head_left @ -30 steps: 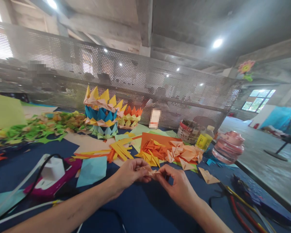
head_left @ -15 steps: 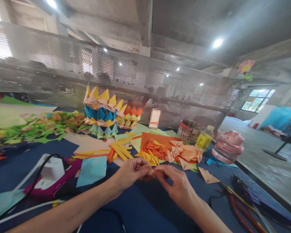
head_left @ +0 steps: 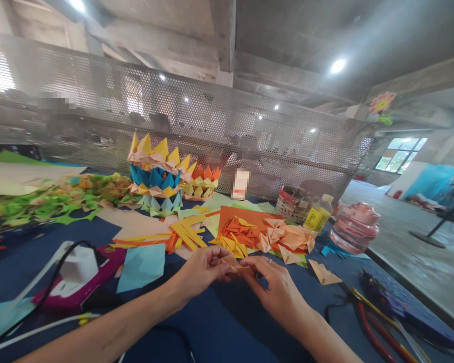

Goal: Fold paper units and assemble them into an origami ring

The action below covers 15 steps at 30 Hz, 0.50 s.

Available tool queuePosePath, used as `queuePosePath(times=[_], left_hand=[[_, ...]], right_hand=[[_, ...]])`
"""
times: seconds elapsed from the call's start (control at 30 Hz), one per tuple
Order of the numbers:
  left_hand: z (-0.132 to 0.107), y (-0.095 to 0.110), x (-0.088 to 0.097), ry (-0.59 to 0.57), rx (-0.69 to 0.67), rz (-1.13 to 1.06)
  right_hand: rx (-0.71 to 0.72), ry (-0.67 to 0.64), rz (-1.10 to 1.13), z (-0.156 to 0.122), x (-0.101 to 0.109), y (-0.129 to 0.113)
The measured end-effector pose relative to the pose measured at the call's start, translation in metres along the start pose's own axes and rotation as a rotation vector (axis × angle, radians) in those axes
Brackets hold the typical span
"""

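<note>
My left hand (head_left: 204, 269) and my right hand (head_left: 274, 285) meet above the dark blue table (head_left: 227, 322), both pinching a small peach folded paper piece (head_left: 239, 267) between their fingertips. Most of the piece is hidden by the fingers. Just beyond the hands lies a heap of folded paper units, orange and yellow ones (head_left: 236, 234) beside peach ones (head_left: 291, 238).
A stacked paper crown basket (head_left: 157, 174) stands at the back, with green paper scraps (head_left: 49, 201) to its left. Yellow strips (head_left: 185, 234), a light blue sheet (head_left: 142, 264), a magenta device with a white plug (head_left: 79, 275), a glue bottle (head_left: 318, 214), a pink jar (head_left: 353, 229) and pliers (head_left: 371, 317) surround the hands.
The fingers of both hands have shifted slightly on the peach piece, closing in on it. Nothing else has moved apart from a small camera shift.
</note>
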<state>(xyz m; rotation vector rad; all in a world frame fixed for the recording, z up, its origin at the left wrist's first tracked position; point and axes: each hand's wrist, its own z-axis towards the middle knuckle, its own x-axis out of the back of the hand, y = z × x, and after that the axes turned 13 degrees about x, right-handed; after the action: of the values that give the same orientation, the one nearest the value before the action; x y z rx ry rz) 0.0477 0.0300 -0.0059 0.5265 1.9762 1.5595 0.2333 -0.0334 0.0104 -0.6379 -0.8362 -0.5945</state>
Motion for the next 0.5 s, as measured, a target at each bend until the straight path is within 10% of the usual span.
queuePosePath(times=[0.5], left_hand=[[-0.0005,-0.0015,-0.0014,0.029,-0.029,0.023]], right_hand=[[-0.027,-0.017,-0.009,0.0026,0.0003,-0.0045]])
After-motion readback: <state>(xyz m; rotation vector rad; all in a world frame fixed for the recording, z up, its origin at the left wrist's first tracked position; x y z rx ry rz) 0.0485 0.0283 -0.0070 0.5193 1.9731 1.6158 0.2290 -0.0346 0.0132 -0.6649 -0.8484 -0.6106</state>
